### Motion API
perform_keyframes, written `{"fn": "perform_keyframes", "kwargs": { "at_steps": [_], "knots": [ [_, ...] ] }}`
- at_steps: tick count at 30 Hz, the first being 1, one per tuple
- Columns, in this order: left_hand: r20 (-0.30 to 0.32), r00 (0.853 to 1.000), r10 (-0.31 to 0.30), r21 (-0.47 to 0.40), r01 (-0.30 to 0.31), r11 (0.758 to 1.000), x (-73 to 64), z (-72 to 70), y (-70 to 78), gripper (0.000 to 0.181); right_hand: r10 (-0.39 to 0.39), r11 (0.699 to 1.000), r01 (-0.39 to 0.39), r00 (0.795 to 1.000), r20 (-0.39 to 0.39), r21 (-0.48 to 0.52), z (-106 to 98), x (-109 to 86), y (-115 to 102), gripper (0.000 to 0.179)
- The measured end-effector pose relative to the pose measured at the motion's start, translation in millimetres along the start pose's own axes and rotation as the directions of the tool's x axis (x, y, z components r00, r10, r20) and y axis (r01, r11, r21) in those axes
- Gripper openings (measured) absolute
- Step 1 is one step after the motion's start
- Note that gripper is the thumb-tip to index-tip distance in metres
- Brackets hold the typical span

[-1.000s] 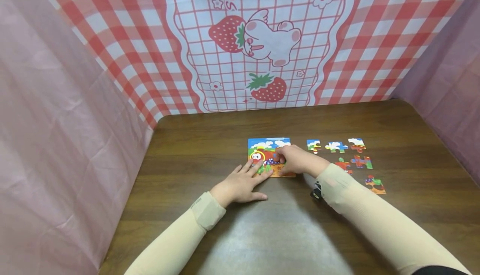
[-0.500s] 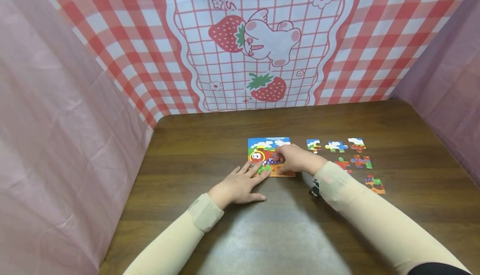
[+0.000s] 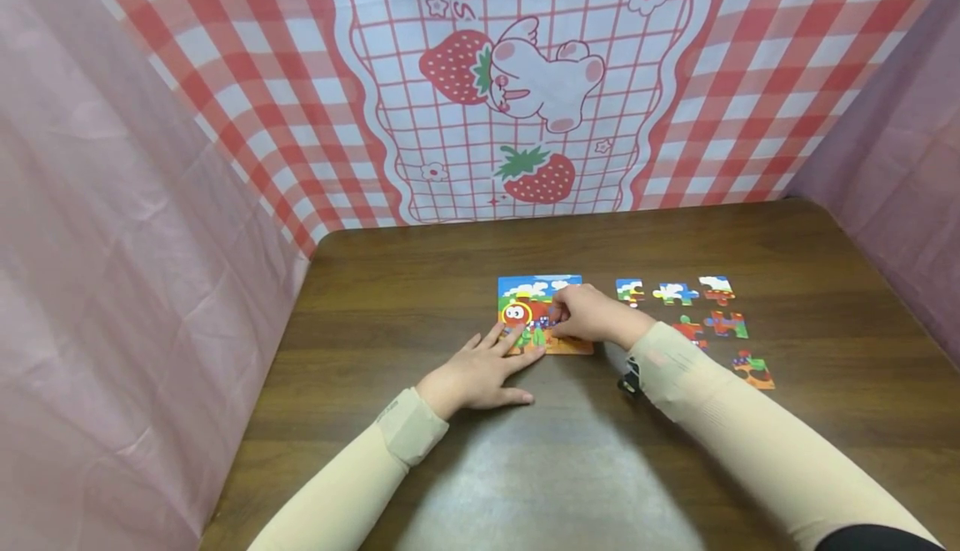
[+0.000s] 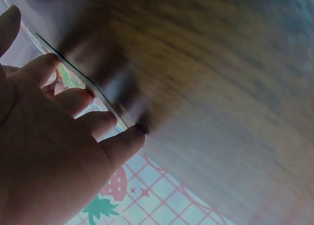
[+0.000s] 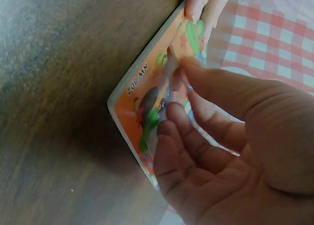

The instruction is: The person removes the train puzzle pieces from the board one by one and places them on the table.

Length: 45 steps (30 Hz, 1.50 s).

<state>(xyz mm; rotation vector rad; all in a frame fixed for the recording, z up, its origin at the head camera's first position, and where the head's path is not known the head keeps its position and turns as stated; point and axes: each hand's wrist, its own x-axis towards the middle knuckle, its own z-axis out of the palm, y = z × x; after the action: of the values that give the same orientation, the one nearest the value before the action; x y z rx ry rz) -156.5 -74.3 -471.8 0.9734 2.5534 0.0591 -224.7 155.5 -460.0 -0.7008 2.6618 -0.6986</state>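
A puzzle board (image 3: 536, 280) with a cartoon train picture lies flat near the middle of the table. My left hand (image 3: 476, 374) rests with fingers spread over its near left edge; in the left wrist view the fingertips (image 4: 76, 98) touch along that edge. Over the right half of the board, my right hand (image 3: 596, 315) pinches a puzzle piece (image 5: 178, 49) between thumb and fingers, tilted against the picture. Most of that piece is hidden by the fingers. The board's orange corner (image 5: 128, 103) shows in the right wrist view.
To the right lie several loose puzzle pieces, among them a sky piece (image 3: 675, 293), a red piece (image 3: 726, 323) and an orange-edged piece (image 3: 752, 370). One red piece (image 3: 688, 332) is partly behind the right sleeve. A checked cloth (image 3: 525, 142) hangs behind the brown table (image 3: 390, 284).
The right thumb has shifted slightly up and left over the board while the hand keeps its pinch. The left hand stays nearly still.
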Motion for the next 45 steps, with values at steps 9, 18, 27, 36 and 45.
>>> {"fn": "perform_keyframes", "kwargs": {
  "at_steps": [9,18,27,36,45],
  "knots": [
    [0.001,1.000,-0.004,-0.012,0.004,1.000,-0.1,-2.6,1.1,0.074,0.035,0.989,-0.031,0.999,-0.024,0.146,0,1.5,7,0.015],
    [-0.005,1.000,0.002,-0.019,-0.002,1.000,2.7,1.3,-1.5,0.074,0.002,0.959,0.002,1.000,-0.013,0.282,-2,-0.1,14,0.011],
    [-0.008,1.000,-0.001,-0.009,0.001,1.000,1.8,-0.1,-0.5,0.075,-0.045,0.917,0.047,0.999,-0.014,0.397,-13,-16.9,26,0.005],
    [-0.002,1.000,0.000,-0.008,0.000,1.000,1.8,2.6,-2.0,0.076,0.032,0.922,-0.008,0.998,-0.054,0.387,-30,-46.2,46,0.006],
    [-0.014,1.000,-0.001,-0.010,0.001,1.000,0.1,2.0,-0.8,0.076,0.074,0.903,-0.038,0.995,-0.069,0.427,-47,-81.8,69,0.008]
  ]
}}
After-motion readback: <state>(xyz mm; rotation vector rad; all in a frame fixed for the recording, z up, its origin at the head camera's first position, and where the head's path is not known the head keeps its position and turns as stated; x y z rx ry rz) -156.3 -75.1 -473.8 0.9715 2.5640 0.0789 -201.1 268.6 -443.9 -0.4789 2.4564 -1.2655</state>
